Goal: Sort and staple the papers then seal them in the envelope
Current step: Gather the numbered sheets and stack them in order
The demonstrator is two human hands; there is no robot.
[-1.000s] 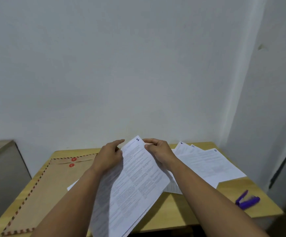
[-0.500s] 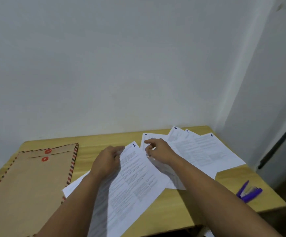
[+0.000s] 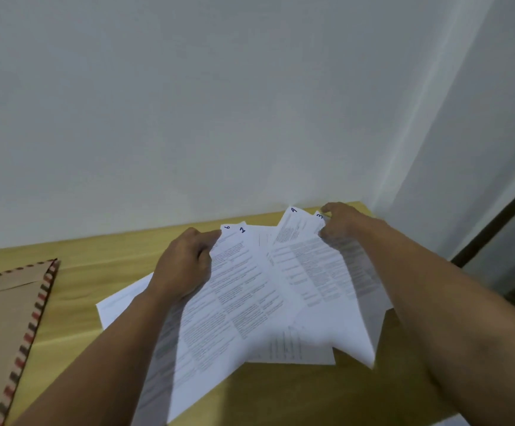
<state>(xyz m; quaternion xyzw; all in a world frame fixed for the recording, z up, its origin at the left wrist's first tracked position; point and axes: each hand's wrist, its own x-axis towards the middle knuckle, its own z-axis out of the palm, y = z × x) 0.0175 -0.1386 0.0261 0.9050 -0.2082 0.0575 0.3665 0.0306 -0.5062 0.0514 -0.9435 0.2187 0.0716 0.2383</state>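
Several white printed sheets with handwritten numbers at their top corners lie fanned over the wooden table (image 3: 102, 259). My left hand (image 3: 185, 265) pinches the top left edge of the sheet numbered 2 (image 3: 237, 302), which is lifted a little. Just behind that sheet, the corner of the sheet numbered 6 (image 3: 227, 228) peeks out. At the far right, my right hand (image 3: 340, 221) grips the top corner of the sheet numbered 3 (image 3: 321, 262), with the sheet numbered 4 (image 3: 291, 226) beside it. The brown envelope (image 3: 1, 321) with a striped border lies flat at the left.
A white wall rises directly behind the table, and a corner with a dark door frame (image 3: 496, 222) stands at the right. The table's right edge lies under my right forearm. More sheets (image 3: 121, 302) stick out under my left wrist.
My right hand left the sheet numbered 2 and reached right and back to the sheet numbered 3, which it now grips. The view has swung right, and the purple stapler is out of sight.
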